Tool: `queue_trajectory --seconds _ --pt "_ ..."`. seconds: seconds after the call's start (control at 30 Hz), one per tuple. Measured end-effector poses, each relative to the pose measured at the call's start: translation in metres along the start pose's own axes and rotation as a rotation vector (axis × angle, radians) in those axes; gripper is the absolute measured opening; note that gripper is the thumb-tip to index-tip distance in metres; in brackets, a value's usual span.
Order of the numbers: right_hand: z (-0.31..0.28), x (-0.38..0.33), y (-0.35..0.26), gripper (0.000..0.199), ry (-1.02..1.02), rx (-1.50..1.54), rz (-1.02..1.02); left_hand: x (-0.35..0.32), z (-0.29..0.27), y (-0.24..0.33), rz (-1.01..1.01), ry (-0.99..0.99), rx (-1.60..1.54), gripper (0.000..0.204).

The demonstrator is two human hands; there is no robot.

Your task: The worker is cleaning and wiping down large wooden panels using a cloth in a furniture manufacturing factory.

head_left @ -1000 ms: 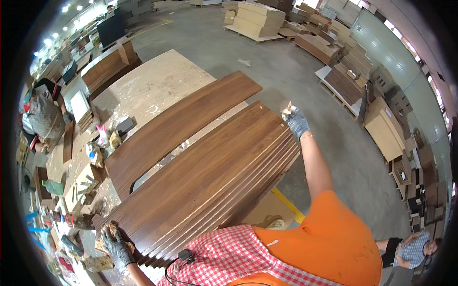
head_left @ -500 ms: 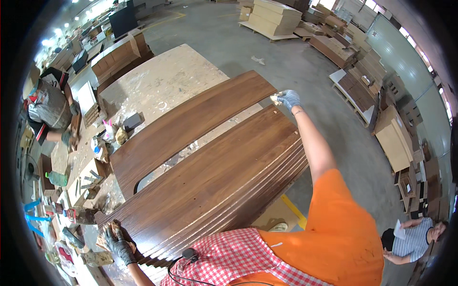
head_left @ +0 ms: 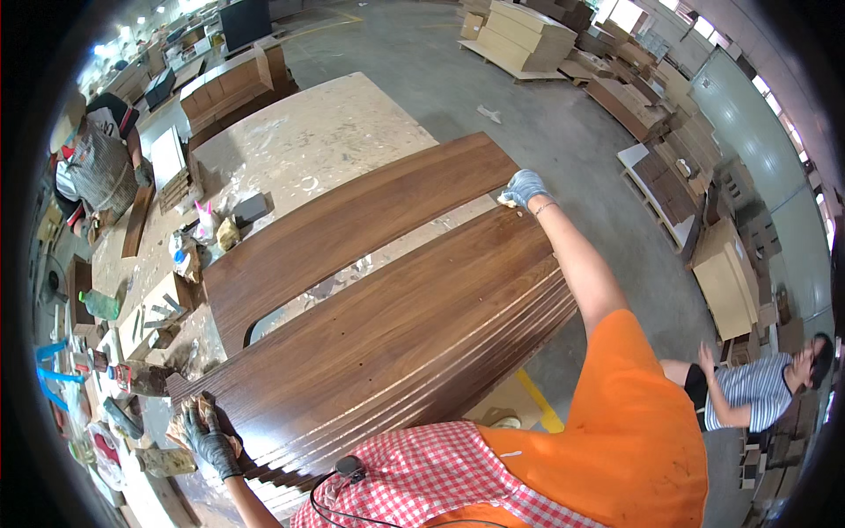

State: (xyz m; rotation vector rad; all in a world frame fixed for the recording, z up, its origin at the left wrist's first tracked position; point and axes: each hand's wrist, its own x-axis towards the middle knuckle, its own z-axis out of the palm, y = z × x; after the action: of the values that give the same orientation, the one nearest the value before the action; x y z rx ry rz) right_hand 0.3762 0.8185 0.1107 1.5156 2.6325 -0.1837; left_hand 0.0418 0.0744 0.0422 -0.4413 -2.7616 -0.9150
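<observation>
A stack of dark brown wooden boards lies in front of me, its top face glossy with a few small holes. Beyond it, across a narrow gap, rests another brown board with a rounded cut-out at its near left. My right hand, in a light grey glove, is closed round a small pale wad of cloth at the top board's far right corner. At the stack's left end, my left hand, in a dark grey glove, presses a crumpled brownish rag against the edge.
The paint-spotted worktable carries bottles, a green bottle and a grey block. A co-worker stands at the left beside a brown strip. Another person is at the right. Stacked panels stand beyond.
My right hand has shifted from the far board's right end to the stack's far corner. The left hand stays at the stack's left end. The person at right has come closer.
</observation>
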Motion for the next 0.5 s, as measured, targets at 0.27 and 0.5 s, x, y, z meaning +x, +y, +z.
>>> queue_trajectory --seconds 0.27,0.5 --pt "0.017 -0.019 -0.062 0.030 -0.024 -0.120 -0.191 -0.003 -0.004 0.009 -0.035 0.011 0.117 0.041" --pt "-0.006 -0.034 -0.073 0.032 -0.163 -0.009 -0.120 -0.001 -0.002 0.006 -0.077 -0.005 0.024 0.043"
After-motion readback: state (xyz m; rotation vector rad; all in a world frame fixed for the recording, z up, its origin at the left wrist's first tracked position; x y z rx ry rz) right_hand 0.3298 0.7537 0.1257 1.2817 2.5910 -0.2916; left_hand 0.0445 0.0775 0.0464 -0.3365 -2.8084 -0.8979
